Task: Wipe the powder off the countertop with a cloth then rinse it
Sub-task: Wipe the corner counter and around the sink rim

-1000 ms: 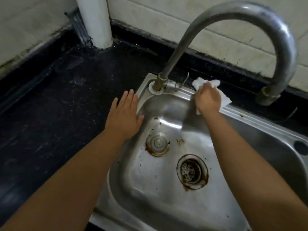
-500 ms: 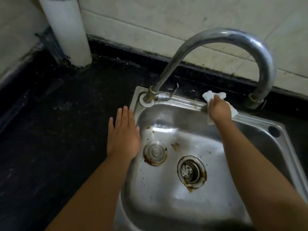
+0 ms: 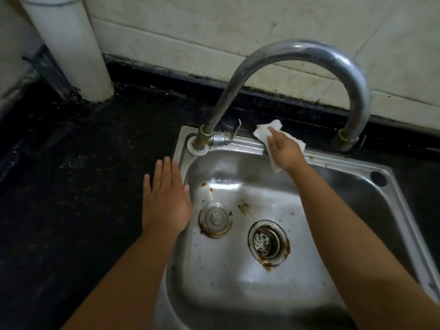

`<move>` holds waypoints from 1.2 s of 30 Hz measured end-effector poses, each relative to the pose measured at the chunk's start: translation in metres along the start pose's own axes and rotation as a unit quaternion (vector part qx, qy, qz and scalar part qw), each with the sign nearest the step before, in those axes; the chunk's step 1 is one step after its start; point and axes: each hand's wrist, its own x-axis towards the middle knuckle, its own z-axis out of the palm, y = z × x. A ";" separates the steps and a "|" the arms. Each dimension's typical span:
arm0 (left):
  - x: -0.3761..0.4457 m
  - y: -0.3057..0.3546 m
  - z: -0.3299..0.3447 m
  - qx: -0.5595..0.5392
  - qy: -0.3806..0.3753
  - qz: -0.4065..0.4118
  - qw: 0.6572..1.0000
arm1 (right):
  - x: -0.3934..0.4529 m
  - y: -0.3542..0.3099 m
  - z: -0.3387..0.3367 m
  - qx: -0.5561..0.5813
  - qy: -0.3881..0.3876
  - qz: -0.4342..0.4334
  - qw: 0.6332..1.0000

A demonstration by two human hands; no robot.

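A white cloth (image 3: 263, 131) lies on the back rim of the steel sink (image 3: 357, 163), partly draped into the basin. My right hand (image 3: 284, 150) presses flat on the cloth, fingers extended toward the wall. My left hand (image 3: 166, 198) rests flat with fingers apart on the sink's left rim and the black countertop (image 3: 83, 186), holding nothing. Faint pale specks of powder show on the dark countertop to the left. The curved metal faucet (image 3: 297, 47) arches over my right hand, its spout ending at the far right.
A white pipe (image 3: 69, 48) stands at the back left corner. A tiled wall runs behind the counter. The basin holds a rusty drain (image 3: 267, 242) and a round plug (image 3: 215, 219). A small faucet lever (image 3: 235, 128) sits next to the faucet base.
My right hand has flattened out on the cloth and shifted slightly along the back rim. The camera has pulled back and tilted up. My left hand stays on the sink's left rim.
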 end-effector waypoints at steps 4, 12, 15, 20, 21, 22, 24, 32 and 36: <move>0.000 0.001 0.000 -0.002 0.007 0.000 1.000 | 0.019 -0.004 -0.010 -0.007 -0.002 0.094 0.996; 0.001 0.003 0.000 0.026 -0.009 -0.006 1.000 | 0.054 -0.067 0.008 0.134 -0.125 -0.072 0.980; 0.001 0.004 -0.001 0.037 -0.013 -0.008 0.999 | 0.055 -0.070 0.012 0.135 -0.175 -0.126 0.967; 0.000 0.005 0.000 0.044 -0.009 -0.013 0.999 | 0.029 -0.034 0.007 0.068 -0.106 -0.126 0.984; 0.000 0.005 0.001 0.043 -0.007 -0.013 0.999 | 0.022 -0.024 0.004 0.048 -0.083 -0.118 0.988; 0.000 0.005 0.001 0.042 -0.007 -0.013 0.999 | 0.015 -0.012 0.001 0.034 -0.060 -0.105 0.992; 0.000 0.005 0.001 0.044 -0.007 -0.014 0.999 | 0.003 0.014 -0.004 0.034 -0.007 -0.049 0.998; -0.001 0.004 0.002 0.049 0.002 -0.004 0.999 | 0.003 0.013 -0.017 0.136 0.067 0.223 0.963; 0.000 0.003 0.004 0.056 0.006 -0.006 0.998 | 0.026 -0.057 0.003 0.200 -0.057 0.056 0.977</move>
